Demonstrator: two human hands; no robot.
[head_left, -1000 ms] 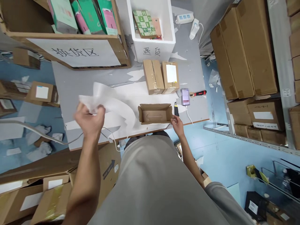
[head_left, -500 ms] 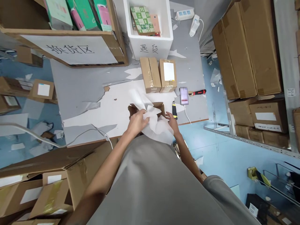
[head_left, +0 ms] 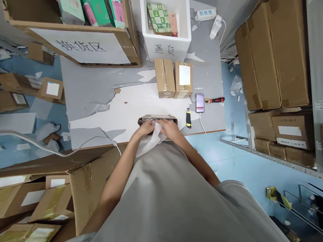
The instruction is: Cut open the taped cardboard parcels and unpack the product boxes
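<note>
A small open cardboard box (head_left: 176, 121) stands at the near edge of the table, close to my body. Both hands work at its opening. My left hand (head_left: 146, 128) is closed on a sheet of white packing foam (head_left: 156, 134) from the left. From the right, my right hand (head_left: 169, 128) grips the same sheet, its fingers bent over it. The sheet hangs crumpled between my hands and down toward my shirt. My hands hide most of the box's inside. A yellow and black box cutter (head_left: 188, 118) lies on the table right of the box.
Two taped cartons (head_left: 165, 78) stand behind the box. A phone (head_left: 200, 102) on a cable and a red and black knife (head_left: 216, 100) lie right. At the back are a white foam bin (head_left: 165, 43) and a large carton (head_left: 136, 50). A shelf of boxes (head_left: 289, 131) rises on the right.
The white foam sheet has moved down and left, out of the raised bunch. My right hand has come left from the box's right side and taken hold of it beside my left hand.
</note>
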